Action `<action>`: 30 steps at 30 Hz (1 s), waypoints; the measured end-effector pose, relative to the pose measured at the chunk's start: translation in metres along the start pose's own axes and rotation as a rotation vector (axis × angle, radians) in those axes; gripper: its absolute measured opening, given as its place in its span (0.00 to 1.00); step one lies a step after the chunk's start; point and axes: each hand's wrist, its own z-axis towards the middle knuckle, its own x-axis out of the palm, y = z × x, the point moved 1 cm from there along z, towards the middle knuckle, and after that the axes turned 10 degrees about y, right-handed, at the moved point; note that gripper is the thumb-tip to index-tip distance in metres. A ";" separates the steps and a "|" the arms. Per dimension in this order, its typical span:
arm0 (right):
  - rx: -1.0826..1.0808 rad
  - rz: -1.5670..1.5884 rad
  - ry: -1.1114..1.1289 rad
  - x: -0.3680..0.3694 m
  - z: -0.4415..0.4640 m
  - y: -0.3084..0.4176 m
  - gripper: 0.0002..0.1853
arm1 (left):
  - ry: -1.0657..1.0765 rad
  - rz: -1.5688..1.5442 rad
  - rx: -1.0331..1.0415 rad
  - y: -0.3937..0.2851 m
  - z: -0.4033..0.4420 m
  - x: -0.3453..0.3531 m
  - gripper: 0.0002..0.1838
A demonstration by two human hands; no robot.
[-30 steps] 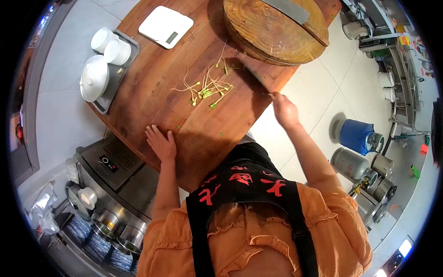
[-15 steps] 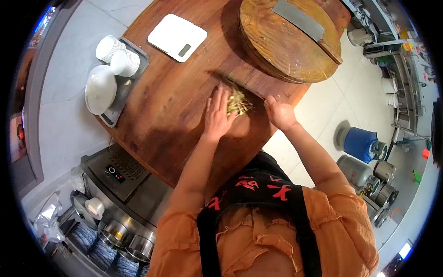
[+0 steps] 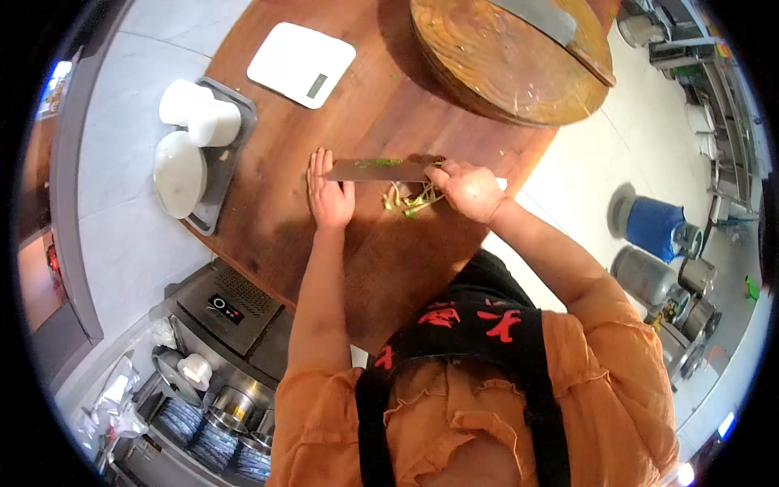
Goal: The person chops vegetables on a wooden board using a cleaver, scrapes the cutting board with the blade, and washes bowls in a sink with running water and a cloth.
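Your right hand [image 3: 472, 191] is wrapped firmly round the grip of the knife [image 3: 381, 172], while your left hand [image 3: 330, 195] lies palm down with fingers stretched out, grasping nothing, right at the blade's far end; you cannot tell from here whether skin meets steel. The stems [image 3: 418, 203] lie just left of your right hand, on the near side of the blade, and green bits [image 3: 380, 162] show along its far edge, though whether they rest on metal or wood is unclear. To work the blade well here, hold it low and level, press lightly so that it skims the wood without biting, and let the right wrist steer; your left fingers would be safer drawn back a little from that end. The stems look thin, limp and tangled, so they could slip under the edge unless it meets the table [image 3: 280, 154] evenly. That table is smooth, reddish-brown and grained. Beyond your right hand sits the block [image 3: 503, 73], round, thick and ringed, with a broad cleaver [image 3: 540, 20] on it; beyond your left, the flat white scale [image 3: 292, 61]; to its left, the grey tray [image 3: 217, 183] of stacked white cups [image 3: 215, 123].
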 end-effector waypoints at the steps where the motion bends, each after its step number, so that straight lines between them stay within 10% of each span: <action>1: -0.012 0.009 -0.013 -0.004 -0.013 0.003 0.15 | -0.018 -0.076 -0.001 0.003 -0.008 0.002 0.28; 9: 0.566 -0.025 -0.121 -0.001 -0.102 -0.052 0.10 | -0.132 0.202 -0.275 0.039 -0.028 -0.017 0.29; 18: 0.461 0.187 0.053 0.028 -0.120 0.016 0.15 | 0.074 -0.110 0.250 -0.075 -0.029 0.025 0.28; 22: 0.703 0.150 -0.196 0.030 -0.168 -0.015 0.15 | 0.114 -0.241 0.289 -0.083 -0.054 0.027 0.29; 30: 0.505 0.423 -0.068 0.050 -0.119 0.051 0.14 | 0.065 -0.219 0.206 -0.089 -0.059 0.031 0.32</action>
